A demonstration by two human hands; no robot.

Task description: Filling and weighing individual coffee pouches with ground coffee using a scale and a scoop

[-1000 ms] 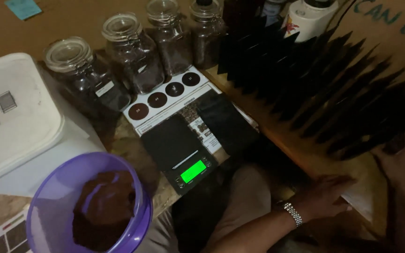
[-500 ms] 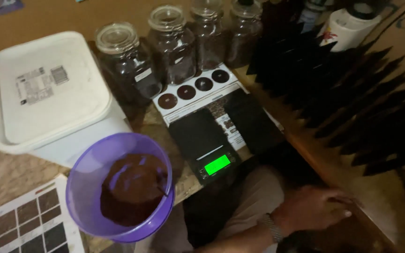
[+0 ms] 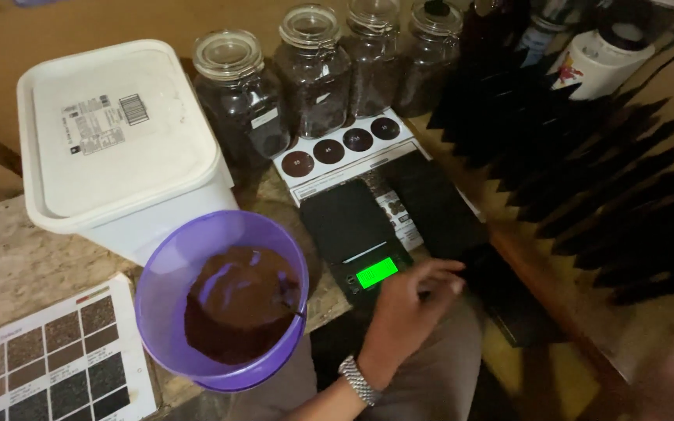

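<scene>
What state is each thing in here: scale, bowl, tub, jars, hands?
Digital scale: on, display lit green, platform bare.
Purple bowl: upright, partly filled with brown powder.
White tub: lid on.
Glass jars: four, lids shut, dark contents.
Black pouches: empty-looking, stood in fanned rows.
Right hand: at the scale's front edge, holding nothing; touching or not, cannot tell.
Left hand: not in view.

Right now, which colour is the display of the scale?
Bright green; the scale's display shows best in the head view.

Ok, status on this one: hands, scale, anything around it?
One hand open, fingers at the black scale, green display lit. Other hand not in view. Purple bowl of brown powder sits beside the scale, black pouch alongside.
</scene>
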